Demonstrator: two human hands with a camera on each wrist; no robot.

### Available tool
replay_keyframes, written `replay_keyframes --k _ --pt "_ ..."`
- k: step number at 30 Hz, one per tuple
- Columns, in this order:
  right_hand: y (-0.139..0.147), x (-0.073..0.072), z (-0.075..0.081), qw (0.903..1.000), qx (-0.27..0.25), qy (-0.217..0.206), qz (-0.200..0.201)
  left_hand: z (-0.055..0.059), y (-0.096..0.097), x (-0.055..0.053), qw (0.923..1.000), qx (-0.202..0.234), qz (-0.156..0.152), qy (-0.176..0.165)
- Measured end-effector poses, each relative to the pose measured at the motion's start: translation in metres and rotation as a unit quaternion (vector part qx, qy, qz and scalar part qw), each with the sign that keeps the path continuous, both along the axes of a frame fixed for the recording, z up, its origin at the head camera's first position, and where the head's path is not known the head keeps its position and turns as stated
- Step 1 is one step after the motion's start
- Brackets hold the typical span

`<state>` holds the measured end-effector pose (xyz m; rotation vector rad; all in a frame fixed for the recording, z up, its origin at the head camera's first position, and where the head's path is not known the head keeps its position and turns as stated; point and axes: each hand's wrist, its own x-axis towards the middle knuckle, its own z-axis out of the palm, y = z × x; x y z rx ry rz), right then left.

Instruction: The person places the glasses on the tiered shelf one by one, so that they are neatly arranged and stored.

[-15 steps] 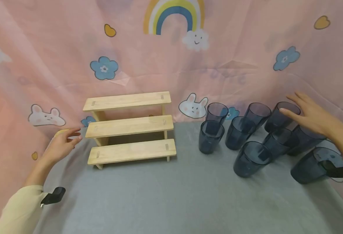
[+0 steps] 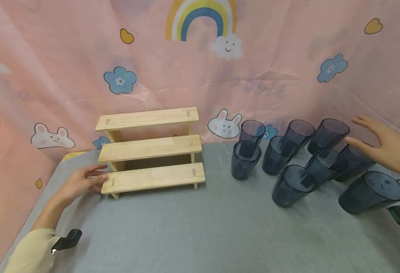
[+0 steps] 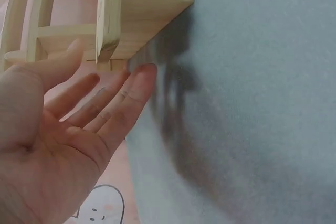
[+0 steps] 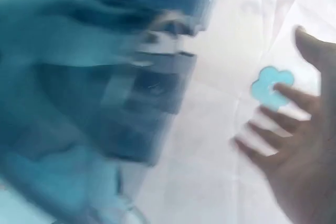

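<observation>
A pale wooden three-step shelf stands left of centre. My left hand is beside the left end of its lowest step, fingertips right at the board's edge. In the left wrist view the fingers are loosely extended under the step's end, with the palm bare. Several dark blue-grey translucent tumblers stand grouped at the right, mouths up. My right hand hovers at the far right, just beyond the rear right tumbler, fingers spread and holding nothing. The right wrist view is blurred over the tumblers.
A grey cloth covers the table. Behind and at both sides hangs a pink printed curtain with a rainbow and flowers. The shelf's back lies close to it. One large tumbler stands nearest the right edge.
My left hand has come down and toward the front, to the lowest step's left end. My right hand has drawn back to the right, away from above the rear tumblers. Shelf and tumblers stay put.
</observation>
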<state>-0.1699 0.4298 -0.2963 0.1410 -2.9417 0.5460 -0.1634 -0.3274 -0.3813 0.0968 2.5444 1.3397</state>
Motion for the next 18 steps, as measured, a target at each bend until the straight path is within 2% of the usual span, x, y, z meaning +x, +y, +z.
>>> replay_keyframes --k 4,8,11,13,15,18 --pt "0.003 0.015 -0.008 0.9957 -0.051 0.076 -0.015 -0.003 0.000 0.001 1.0000 -0.004 -0.006 -0.004" --pt "0.013 0.026 -0.024 0.9847 -0.103 0.139 -0.023 -0.005 0.001 0.002 0.9999 0.009 -0.006 -0.013" --pt "0.020 0.034 -0.035 0.9755 -0.123 0.180 -0.032 -0.006 0.003 0.003 0.9993 0.033 -0.001 -0.018" --pt "0.023 0.039 -0.041 0.9705 -0.125 0.202 -0.041 -0.007 0.003 0.004 0.9982 0.056 0.003 -0.019" --pt "0.025 0.045 -0.045 0.9701 -0.122 0.204 -0.050 -0.009 0.003 0.005 0.9966 0.078 0.010 -0.023" --pt "0.046 0.048 -0.064 0.9701 -0.118 0.202 -0.065 -0.014 0.005 0.007 0.9940 0.101 0.021 -0.034"
